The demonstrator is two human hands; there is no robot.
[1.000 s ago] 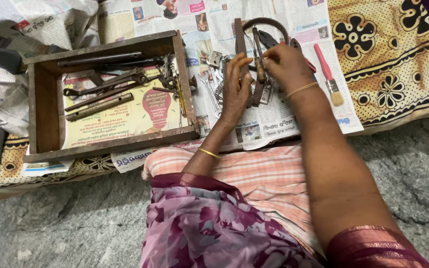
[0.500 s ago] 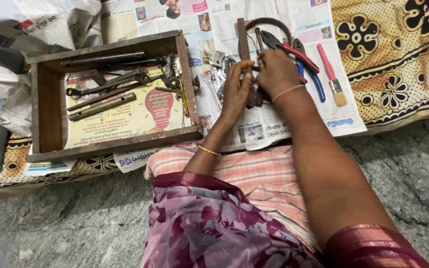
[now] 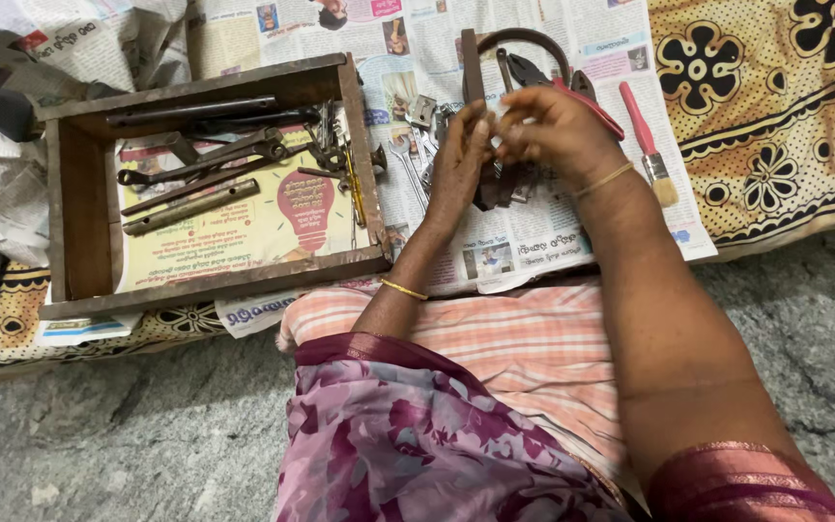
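A wooden tray [image 3: 70, 208] of wrenches lay on newspaper [image 3: 533, 232] to the left, with a red-handled brush [image 3: 646, 135] and red pliers [image 3: 587, 97] just right of the hands. Both the left hand [image 3: 461, 164] and right hand [image 3: 553, 130] pinched a dark metal tool [image 3: 495, 188], worn and rusty-looking, over the newspaper beside loose spanners [image 3: 408, 159].

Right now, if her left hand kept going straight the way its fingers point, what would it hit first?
Probably the dark wooden strip just beyond the left hand; depth is unclear.
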